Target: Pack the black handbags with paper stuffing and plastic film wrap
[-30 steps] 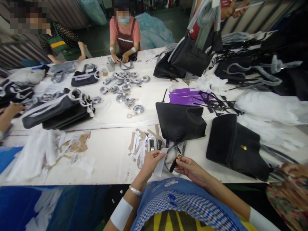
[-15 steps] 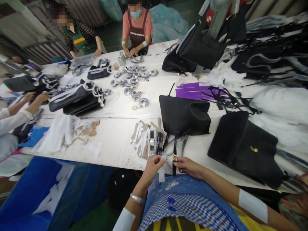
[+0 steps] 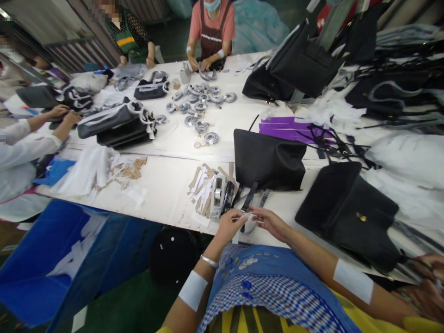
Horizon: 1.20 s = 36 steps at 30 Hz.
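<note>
Your left hand pinches a white paper strip; your right hand grips the strap of the black bag on the surface.

The left hand is being held curled, thumb and forefinger pinched together. The right hand is being held palm-down just beside it, fingertips pinched and nearly meeting the left's. The left forearm and the right forearm are being angled inward, elbows bent.
</note>
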Available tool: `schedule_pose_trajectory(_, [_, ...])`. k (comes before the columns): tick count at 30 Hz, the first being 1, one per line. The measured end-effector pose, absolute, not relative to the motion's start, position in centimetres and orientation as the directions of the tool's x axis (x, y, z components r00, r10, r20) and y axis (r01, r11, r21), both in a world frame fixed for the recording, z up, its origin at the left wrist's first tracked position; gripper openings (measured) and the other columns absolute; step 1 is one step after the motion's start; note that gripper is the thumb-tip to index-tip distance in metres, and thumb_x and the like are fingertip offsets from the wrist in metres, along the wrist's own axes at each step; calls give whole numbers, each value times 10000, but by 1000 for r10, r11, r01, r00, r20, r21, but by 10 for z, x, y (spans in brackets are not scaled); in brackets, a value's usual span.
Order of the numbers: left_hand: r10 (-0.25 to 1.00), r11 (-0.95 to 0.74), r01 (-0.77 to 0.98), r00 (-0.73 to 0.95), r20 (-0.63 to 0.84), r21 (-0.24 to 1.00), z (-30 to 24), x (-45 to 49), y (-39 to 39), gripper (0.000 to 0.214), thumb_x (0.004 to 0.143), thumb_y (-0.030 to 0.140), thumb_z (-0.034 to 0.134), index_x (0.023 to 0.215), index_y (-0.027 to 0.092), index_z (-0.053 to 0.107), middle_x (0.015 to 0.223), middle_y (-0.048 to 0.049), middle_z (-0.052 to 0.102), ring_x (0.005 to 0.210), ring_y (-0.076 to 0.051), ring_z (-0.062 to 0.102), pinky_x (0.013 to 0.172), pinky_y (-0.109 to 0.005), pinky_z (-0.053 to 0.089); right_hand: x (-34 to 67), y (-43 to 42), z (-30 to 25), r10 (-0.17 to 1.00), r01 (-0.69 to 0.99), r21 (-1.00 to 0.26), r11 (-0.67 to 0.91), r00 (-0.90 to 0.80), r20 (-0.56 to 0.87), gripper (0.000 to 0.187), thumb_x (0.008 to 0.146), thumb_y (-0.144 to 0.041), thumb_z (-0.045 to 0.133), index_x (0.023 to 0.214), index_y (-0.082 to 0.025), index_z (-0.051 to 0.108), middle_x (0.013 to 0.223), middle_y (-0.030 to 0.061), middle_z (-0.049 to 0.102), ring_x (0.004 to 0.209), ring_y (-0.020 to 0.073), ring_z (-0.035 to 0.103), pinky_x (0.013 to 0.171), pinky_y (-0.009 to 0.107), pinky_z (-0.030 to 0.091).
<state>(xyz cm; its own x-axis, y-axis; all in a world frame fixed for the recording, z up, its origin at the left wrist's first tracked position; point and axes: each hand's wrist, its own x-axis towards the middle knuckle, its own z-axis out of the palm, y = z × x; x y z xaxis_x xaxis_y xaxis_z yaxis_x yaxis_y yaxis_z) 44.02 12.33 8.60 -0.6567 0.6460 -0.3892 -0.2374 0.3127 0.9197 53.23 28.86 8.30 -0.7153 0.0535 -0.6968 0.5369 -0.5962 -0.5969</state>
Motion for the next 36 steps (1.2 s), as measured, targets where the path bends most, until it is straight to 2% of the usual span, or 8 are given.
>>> schedule_pose_trajectory(4, [641, 348, -193, -665, -383, 917, 89, 449, 125, 138, 698, 315, 768, 739, 185, 744, 894, -65, 725, 923, -229, 639, 828, -309, 489, 519, 292, 80, 38, 589, -656, -472, -730, -683, 469, 786, -608, 646, 1017, -209, 731, 999, 71, 717, 747, 140, 578, 631, 248, 419])
schedule_pose_trajectory(9, [596, 313, -295, -679, -429, 903, 98, 456, 110, 307, 781, 425, 702, 929, 163, 760, 1084, -92, 725, 1023, -262, 638, 842, -322, 507, 510, 297, 81, 48, 607, -737, -298, -761, -647, 422, 666, -543, 797, 840, -161, 757, 771, 39, 686, 691, 128, 525, 594, 240, 368])
schedule_pose_trajectory(13, [522, 309, -430, -669, -529, 848, 102, 460, 88, 379, 758, 484, 715, 903, 136, 752, 852, -72, 751, 779, -230, 669, 691, -311, 515, 513, 310, 88, 51, 587, -774, -237, -788, -613, 415, 648, -522, 815, 833, -155, 757, 694, 19, 653, 674, 136, 525, 612, 260, 396])
schedule_pose_trajectory(16, [466, 296, -493, -673, -574, 818, 101, 462, 78, 366, 715, 466, 759, 836, 123, 720, 770, -68, 741, 650, -189, 644, 599, -277, 485, 514, 316, 95, 114, 521, -802, -294, -814, -570, 406, 682, -521, 796, 836, -150, 738, 689, 13, 638, 636, 119, 510, 587, 256, 398])
schedule_pose_trajectory(21, [442, 284, -494, -693, -570, 822, 100, 463, 78, 338, 662, 422, 806, 783, 132, 684, 747, -57, 726, 650, -178, 635, 614, -266, 474, 514, 316, 106, 154, 411, -780, -471, -832, -532, 402, 728, -507, 776, 915, -163, 685, 843, 53, 683, 621, 99, 517, 516, 229, 371])
schedule_pose_trajectory(25, [467, 299, -413, -723, -509, 860, 104, 462, 82, 298, 751, 436, 731, 831, 150, 723, 803, -39, 715, 738, -182, 623, 683, -261, 462, 513, 315, 110, 179, 385, -787, -482, -836, -519, 419, 717, -497, 791, 954, -179, 655, 856, 51, 686, 656, 115, 550, 561, 241, 427])
schedule_pose_trajectory(29, [464, 317, -355, -751, -470, 880, 108, 462, 86, 376, 859, 502, 591, 894, 161, 745, 774, -22, 696, 697, -167, 590, 650, -253, 439, 514, 314, 110, 196, 372, -788, -491, -834, -516, 410, 707, -479, 806, 945, -189, 639, 865, 40, 678, 679, 119, 559, 624, 254, 467])
schedule_pose_trajectory(36, [427, 283, -432, -743, -516, 856, 110, 462, 88, 368, 780, 473, 700, 937, 149, 775, 917, -75, 753, 843, -230, 650, 750, -302, 491, 513, 316, 115, 300, 316, -788, -529, -799, -522, 378, 669, -468, 832, 875, -208, 652, 858, 22, 684, 626, 96, 535, 618, 248, 471])
